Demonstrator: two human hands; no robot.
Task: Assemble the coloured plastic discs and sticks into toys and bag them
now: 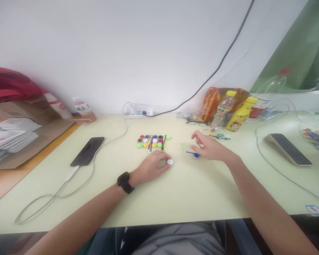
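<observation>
Pinched between the thumb and fingers of my left hand (154,164) is a small white disc (170,162), close to the tabletop. My right hand (208,146) hovers to the right, thumb and index finger curved with a gap between them. Below its thumb lie a blue stick (190,152) and a blue disc (196,155). A clear bag with a green edge (182,146) seems to lie by these fingertips. A thin dark piece shows between the fingers; whether it is held is unclear. Beyond my left hand, rows of coloured discs (154,140) lie with several thin sticks (164,141).
A phone (87,151) on a cable lies left. Behind are a power strip (138,111), eyeglasses (197,122), a clear bottle (223,109) and a yellow bottle (241,115). A phone on a stand (290,148) and a bag of coloured pieces (317,136) are right.
</observation>
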